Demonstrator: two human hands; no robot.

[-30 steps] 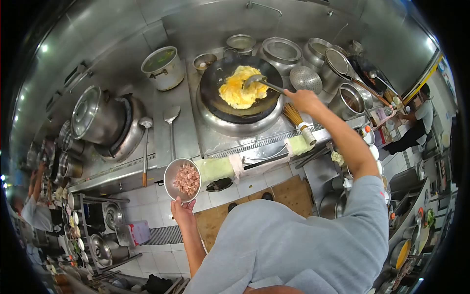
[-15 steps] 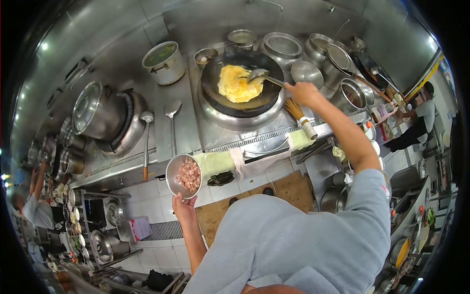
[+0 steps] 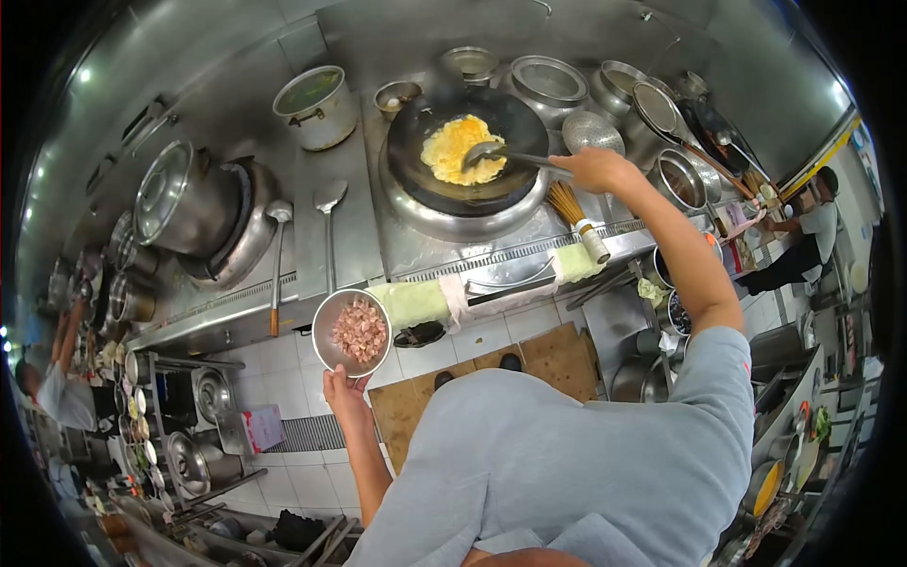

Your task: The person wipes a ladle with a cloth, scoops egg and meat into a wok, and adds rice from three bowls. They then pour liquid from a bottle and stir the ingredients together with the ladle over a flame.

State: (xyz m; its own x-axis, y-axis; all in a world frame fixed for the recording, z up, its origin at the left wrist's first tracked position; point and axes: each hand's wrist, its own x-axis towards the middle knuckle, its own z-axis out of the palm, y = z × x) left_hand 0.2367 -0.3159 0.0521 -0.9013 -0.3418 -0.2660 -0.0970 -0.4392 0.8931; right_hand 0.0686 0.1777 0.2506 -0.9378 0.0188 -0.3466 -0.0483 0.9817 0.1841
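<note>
head view: right hand (image 3: pixel 603 172), fingers wrapped on metal ladle (image 3: pixel 484 151); handle runs right and slightly toward the person, bowl end left, in soft yellow egg (image 3: pixel 463 149) inside round dark wok (image 3: pixel 414 173). left hand (image 3: pixel 348 389), fingers gripping smooth metal bowl (image 3: pixel 324 333), round, holding lumpy pink diced meat (image 3: pixel 359 331), near the bench edge.

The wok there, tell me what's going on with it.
The person's right hand holds a ladle to the yellow egg in the wok. The left hand holds a metal bowl of chopped pinkish meat, away from the wok. The egg looks partly set, and no meat shows in it.
</note>
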